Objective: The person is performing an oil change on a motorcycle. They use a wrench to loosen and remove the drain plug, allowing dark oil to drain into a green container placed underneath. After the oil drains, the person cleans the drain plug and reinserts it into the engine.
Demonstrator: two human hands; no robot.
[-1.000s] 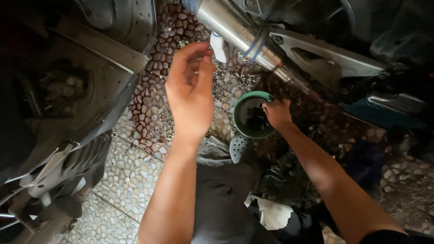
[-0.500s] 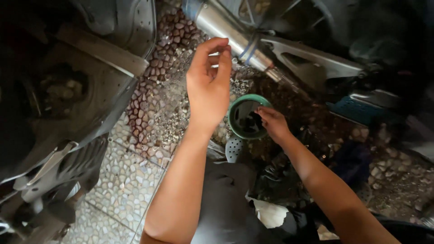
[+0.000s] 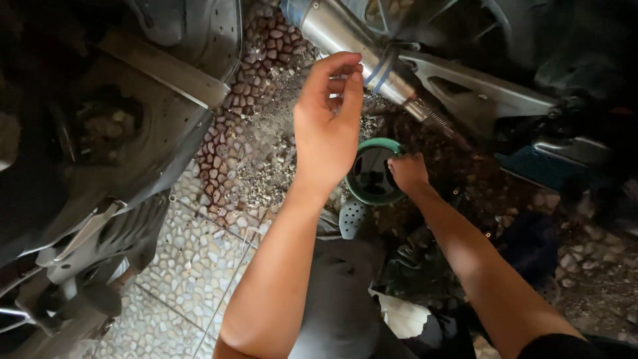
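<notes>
**Hands at the green-rimmed bowl beneath the exhaust pipe**

Far to the left of the green-rimmed bowl point(image 3: 369, 174) sat the grey scooter body panel point(image 3: 133, 133), over the pebble-patterned floor point(image 3: 193, 259). The left hand point(image 3: 327, 123) was raised just left of the bowl and above it, forearm rising straight from the lower frame, wrist slightly bent, back of the hand toward the camera. Its fingers were curled in and drawn together at the tips with the thumb, as if pinching something small; what they held could not be made out. The bowl itself stood on the floor, dark inside, just below the chrome exhaust pipe point(image 3: 345, 40). The right hand point(image 3: 409, 174) rested at the bowl's right rim, fingers bent down over the edge and into it, forearm stretching away to the lower right. Whether those fingers gripped anything could not be told. A grey perforated clog point(image 3: 352, 216) lay just below the bowl.
</notes>
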